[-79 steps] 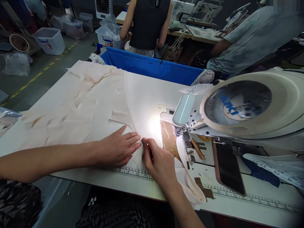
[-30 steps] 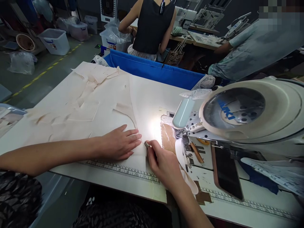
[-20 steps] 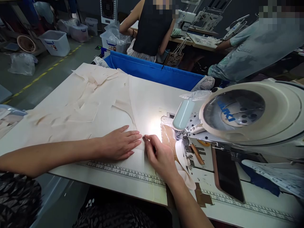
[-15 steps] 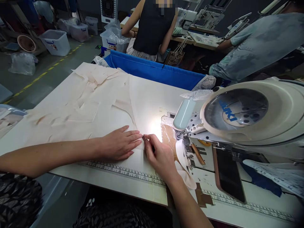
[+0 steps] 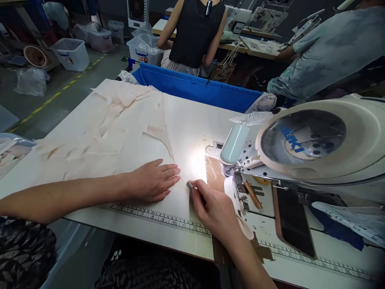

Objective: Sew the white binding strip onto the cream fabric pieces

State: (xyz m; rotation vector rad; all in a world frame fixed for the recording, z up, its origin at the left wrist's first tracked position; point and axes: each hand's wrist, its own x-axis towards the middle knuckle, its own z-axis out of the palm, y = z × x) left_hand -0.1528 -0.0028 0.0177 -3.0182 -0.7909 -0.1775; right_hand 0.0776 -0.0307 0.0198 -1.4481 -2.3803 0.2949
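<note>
Cloth lies under my left hand, flattened with fingers outstretched. My right hand pinches a small grey piece.

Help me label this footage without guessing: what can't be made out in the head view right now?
In the head view:
Grey piece: mostly covered by the right hand, so I can't tell what it is.
Cloth: the part under the left hand is covered by it.
Phone: far end hidden by the machine.
Machine: cut off by the right edge.
</note>
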